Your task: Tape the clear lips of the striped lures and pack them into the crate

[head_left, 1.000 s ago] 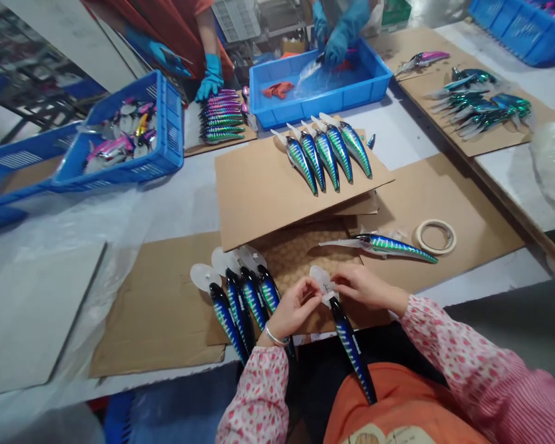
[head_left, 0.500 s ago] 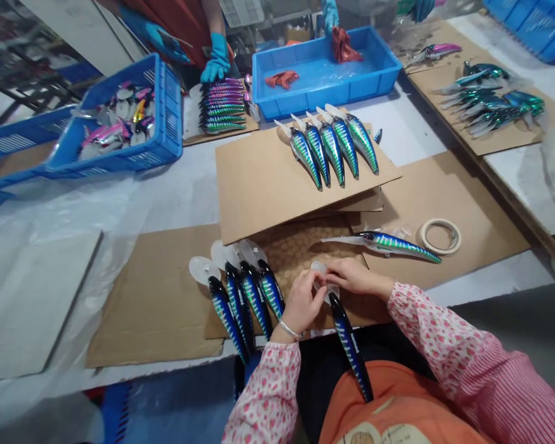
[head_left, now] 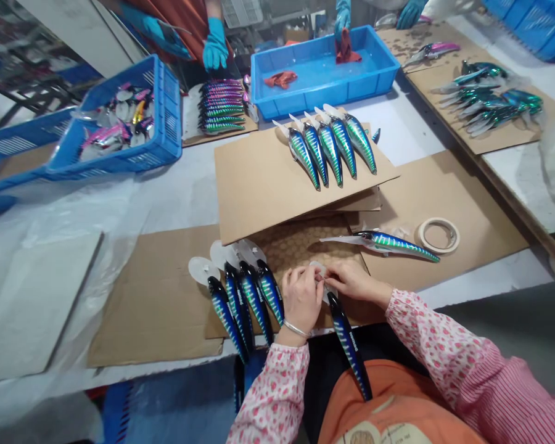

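A blue-black fishing lure [head_left: 349, 342] with a clear lip lies at the table's front edge, its tail toward my body. My left hand [head_left: 303, 297] and my right hand [head_left: 354, 280] meet over its lip, fingertips pinched together there. What exactly the fingertips grip on the lip is too small to make out. To the left, several matching lures [head_left: 245, 296] rest side by side with round clear lips pointing away. Beyond my right hand, a single lure [head_left: 395, 243] lies on its side near a roll of masking tape [head_left: 438, 235].
Several green-blue lures [head_left: 330, 148] lie on a raised cardboard sheet [head_left: 254, 185]. Behind stands a blue tub [head_left: 319, 80] with water and red cloths. A blue crate [head_left: 169, 117] of lures is at the left. Co-workers' gloved hands [head_left: 215, 49] are across the table.
My left hand has turned and closed in over the lip, nearer my right fingertips. Across the table, a co-worker's gloved hand has lifted off the row of lures.
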Motion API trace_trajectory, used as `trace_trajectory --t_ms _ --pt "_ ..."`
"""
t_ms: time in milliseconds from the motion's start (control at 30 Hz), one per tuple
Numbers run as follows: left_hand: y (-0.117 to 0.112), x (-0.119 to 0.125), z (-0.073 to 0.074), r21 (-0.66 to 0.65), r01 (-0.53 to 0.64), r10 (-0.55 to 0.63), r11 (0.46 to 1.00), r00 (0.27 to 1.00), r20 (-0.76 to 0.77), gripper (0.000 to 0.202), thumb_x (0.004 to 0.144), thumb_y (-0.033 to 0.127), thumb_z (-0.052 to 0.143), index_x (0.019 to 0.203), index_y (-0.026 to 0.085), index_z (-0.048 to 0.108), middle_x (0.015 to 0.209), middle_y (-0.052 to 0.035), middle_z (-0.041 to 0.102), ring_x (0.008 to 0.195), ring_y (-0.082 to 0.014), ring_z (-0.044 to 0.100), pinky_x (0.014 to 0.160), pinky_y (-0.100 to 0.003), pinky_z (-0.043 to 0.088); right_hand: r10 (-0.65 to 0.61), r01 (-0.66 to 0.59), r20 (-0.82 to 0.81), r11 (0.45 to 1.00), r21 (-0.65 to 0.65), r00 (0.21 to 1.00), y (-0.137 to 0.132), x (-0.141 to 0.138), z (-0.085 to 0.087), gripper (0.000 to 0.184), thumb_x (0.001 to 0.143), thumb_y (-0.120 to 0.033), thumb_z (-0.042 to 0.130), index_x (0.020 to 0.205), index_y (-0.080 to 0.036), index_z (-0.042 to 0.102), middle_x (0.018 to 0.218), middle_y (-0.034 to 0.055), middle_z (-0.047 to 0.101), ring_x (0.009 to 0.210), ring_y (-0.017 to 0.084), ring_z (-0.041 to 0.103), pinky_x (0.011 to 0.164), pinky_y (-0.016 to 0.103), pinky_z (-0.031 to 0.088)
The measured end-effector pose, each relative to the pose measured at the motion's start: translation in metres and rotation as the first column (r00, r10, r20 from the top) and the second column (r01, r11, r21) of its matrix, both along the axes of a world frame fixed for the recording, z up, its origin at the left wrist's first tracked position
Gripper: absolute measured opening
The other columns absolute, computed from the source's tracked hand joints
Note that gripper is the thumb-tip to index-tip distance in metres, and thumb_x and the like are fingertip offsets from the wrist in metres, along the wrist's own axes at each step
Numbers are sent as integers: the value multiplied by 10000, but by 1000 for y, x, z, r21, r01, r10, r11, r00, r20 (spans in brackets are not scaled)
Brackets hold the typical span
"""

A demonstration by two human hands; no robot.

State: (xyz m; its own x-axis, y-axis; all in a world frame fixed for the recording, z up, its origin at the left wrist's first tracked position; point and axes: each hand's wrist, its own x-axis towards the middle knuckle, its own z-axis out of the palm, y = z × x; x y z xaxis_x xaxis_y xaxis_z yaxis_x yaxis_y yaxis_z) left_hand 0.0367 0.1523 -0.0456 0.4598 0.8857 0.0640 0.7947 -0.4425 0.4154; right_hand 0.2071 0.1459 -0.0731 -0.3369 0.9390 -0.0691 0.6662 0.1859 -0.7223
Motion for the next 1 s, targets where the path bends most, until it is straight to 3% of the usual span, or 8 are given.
trace_trajectory --t_ms 133,300,500,633,733,833,1000 --pt "-2 -1 0 48 -87 90 995 994 -55 342 850 173 612 1188 186 560 1133 -102 684 1093 -308 568 930 -447 408 -24 24 8 999 29 1000 -6 -3 -7 45 889 -170 638 860 -152 667 823 56 699 773 182 607 674 255 359" --pt "-1 -6 -8 -26 -73 75 997 996 49 256 857 157 608 1100 235 595 908 -18 731 897 -254 624 823 -391 412 -3 4 -12 997 79 1000 -8 -2 -10 70 914 -175 612 882 -165 673 845 56 714 795 187 635 694 260 394" --pt "-4 -13 -19 30 -51 45 998 986 158 163 857 120 572 990 214 588 897 -18 697 845 -224 625 795 -363 400 -76 68 78 993 101 994 -14 -10 -10 87 938 -211 593 939 -180 674 910 64 718 825 197 648 697 269 420" --pt "-7 -18 -23 53 -68 58 996 983 176 100 879 145 564 957 204 580 884 -22 691 830 -217 622 795 -357 402 -212 197 107 971 137 971 -19 -18 -9 166 971 -271 545 1083 -177 623 988 90 677 866 205 631 697 278 442" --pt "-8 -20 -25 74 -78 64 994 982 180 48 899 178 566 941 199 575 874 -26 691 804 -215 616 779 -356 399 -301 296 15 945 135 953 -23 -18 -10 126 957 -268 569 1032 -182 623 951 65 639 817 185 613 679 269 447" --pt "-8 -21 -24 92 -60 43 994 984 176 31 920 196 548 914 202 578 852 -28 687 775 -213 607 764 -355 396 -265 268 -42 952 145 963 -26 -19 -14 96 946 -264 599 919 -203 669 869 34 618 794 172 604 685 263 439" --pt "-6 -23 -23 116 -25 5 993 985 170 53 937 232 548 915 207 589 817 -27 690 757 -217 601 758 -362 403 -213 214 -28 950 226 977 -27 -24 -20 119 946 -258 602 916 -211 706 855 38 636 762 158 598 649 249 419"
